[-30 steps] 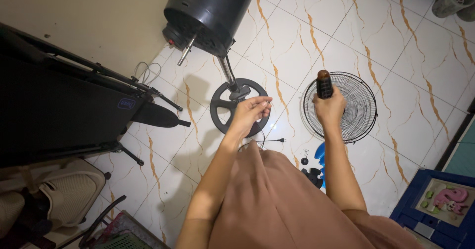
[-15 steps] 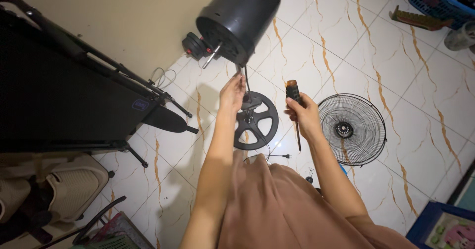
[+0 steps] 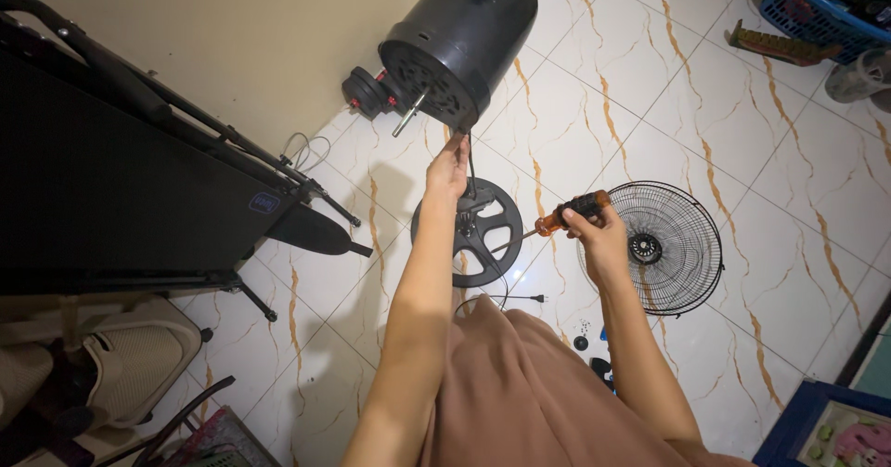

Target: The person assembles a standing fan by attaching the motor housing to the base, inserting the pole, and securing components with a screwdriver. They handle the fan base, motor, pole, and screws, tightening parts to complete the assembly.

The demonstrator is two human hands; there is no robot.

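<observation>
A black stand fan motor housing (image 3: 461, 42) with a bare shaft stands on a thin pole above its round black base (image 3: 471, 230). My left hand (image 3: 449, 166) reaches up and grips the pole just under the housing. My right hand (image 3: 599, 230) holds a screwdriver (image 3: 553, 221) with an orange and black handle, its blade pointing left toward the base. A black wire fan grille (image 3: 666, 244) lies flat on the tiled floor right of my right hand.
A folded black treadmill (image 3: 130, 198) leans at the left by the wall. Small black and blue fan parts (image 3: 594, 356) and a power plug (image 3: 529, 297) lie on the floor near my lap. A blue crate (image 3: 817, 430) sits bottom right, a beige seat (image 3: 130, 356) bottom left.
My left hand rose up the pole toward the housing. My right hand tipped the screwdriver from upright to nearly level, blade pointing left, and shifted slightly right toward the grille.
</observation>
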